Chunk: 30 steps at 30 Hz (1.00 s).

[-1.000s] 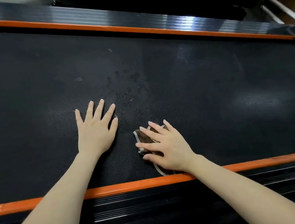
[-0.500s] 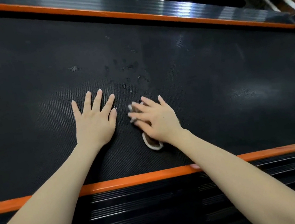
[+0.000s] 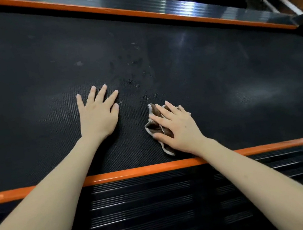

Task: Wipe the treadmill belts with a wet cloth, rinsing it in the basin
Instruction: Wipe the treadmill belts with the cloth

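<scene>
The black textured treadmill belt (image 3: 219,78) fills most of the head view, with dark wet spots just beyond my hands. My right hand (image 3: 178,128) presses flat on a crumpled brown cloth (image 3: 153,125) with a pale edge, near the belt's near side. Part of the cloth sticks out to the left of and below my fingers. My left hand (image 3: 98,114) lies flat on the belt to the left of the cloth, fingers spread, holding nothing. No basin is in view.
Orange trim strips run along the near edge (image 3: 135,170) and far edge (image 3: 132,13) of the belt. A black ribbed side rail (image 3: 150,208) lies under my forearms, another glossy rail (image 3: 179,1) beyond the far strip. Metal frame parts stand at the top right.
My right hand slid the cloth away across the belt, then back toward the near edge and a little to the right. My left hand stayed planted.
</scene>
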Available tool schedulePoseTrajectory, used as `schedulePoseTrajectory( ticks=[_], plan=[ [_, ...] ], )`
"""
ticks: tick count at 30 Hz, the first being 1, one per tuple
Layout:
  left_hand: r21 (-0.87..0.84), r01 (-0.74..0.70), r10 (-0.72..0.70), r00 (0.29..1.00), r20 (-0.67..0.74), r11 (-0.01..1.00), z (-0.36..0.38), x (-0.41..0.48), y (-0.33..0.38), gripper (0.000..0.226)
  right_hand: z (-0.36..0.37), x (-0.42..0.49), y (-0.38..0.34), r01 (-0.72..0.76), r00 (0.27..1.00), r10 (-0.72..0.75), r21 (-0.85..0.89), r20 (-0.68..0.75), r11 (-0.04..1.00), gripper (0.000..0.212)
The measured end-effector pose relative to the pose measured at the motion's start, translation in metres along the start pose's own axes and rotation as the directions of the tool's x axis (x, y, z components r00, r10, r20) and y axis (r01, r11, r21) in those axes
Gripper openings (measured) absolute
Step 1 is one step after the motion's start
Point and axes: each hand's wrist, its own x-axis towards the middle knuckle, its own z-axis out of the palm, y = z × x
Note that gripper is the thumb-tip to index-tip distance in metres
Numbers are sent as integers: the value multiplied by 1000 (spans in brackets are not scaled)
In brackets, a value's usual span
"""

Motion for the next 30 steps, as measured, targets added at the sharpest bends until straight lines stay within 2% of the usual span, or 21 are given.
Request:
schedulePoseTrajectory(
  ticks=[1,3,4,6,8,10,12,13,15,18,20,22,24,25,27,29,30],
  plan=[
    [-161,37,-42,999,-29,986,-5,1,-2,39,3,6,-6,-21,998,22,16,-52,1000,50],
    [-468,114,-175,980,-91,877,-18,1,-8,35,7,23,-24,-25,992,31,49,-126,998,41],
    [-505,129,-220,968,-124,853,-23,3,-11,35,8,34,-36,16,990,-8,56,-143,998,40],
    [-345,149,-212,965,-154,927,-32,14,-19,37,12,54,-62,156,979,-146,63,-141,986,39],
    [-44,189,-192,978,-82,981,-33,28,-30,43,21,64,-79,292,949,-280,73,-143,953,39],
    [157,210,-216,976,18,965,-29,38,-40,48,26,67,-77,386,918,-371,91,-140,918,37],
    [235,210,-227,973,46,949,-21,41,-46,51,25,77,-52,405,904,-389,61,-178,912,36],
    [247,203,-221,974,48,947,-19,41,-47,51,24,88,-35,360,915,-348,24,-202,932,35],
    [243,200,-218,975,46,949,-18,41,-47,51,18,123,6,155,960,-154,-16,-233,988,32],
    [242,223,-232,973,9,944,-15,41,-46,50,8,178,54,-214,969,215,25,-120,977,31],
    [238,227,-231,973,-10,944,-14,40,-45,50,10,195,55,-286,952,288,31,-104,958,34],
    [235,225,-230,973,-7,946,-15,40,-44,50,9,180,38,-180,973,179,10,-148,984,40],
    [247,224,-228,973,-10,943,-15,41,-45,50,10,141,14,70,984,-65,25,-167,997,41],
    [256,223,-227,974,-11,941,-15,41,-45,50,12,118,3,197,971,-188,49,-146,979,38],
    [263,228,-234,972,-12,937,-15,42,-45,50,12,100,-2,359,932,-347,120,-107,926,35],
    [273,230,-239,971,1,934,-15,42,-45,50,14,125,12,400,914,-391,70,-112,914,34],
    [276,231,-241,971,3,933,-15,42,-45,50,14,146,20,341,933,-334,31,-134,940,34]
  ],
)
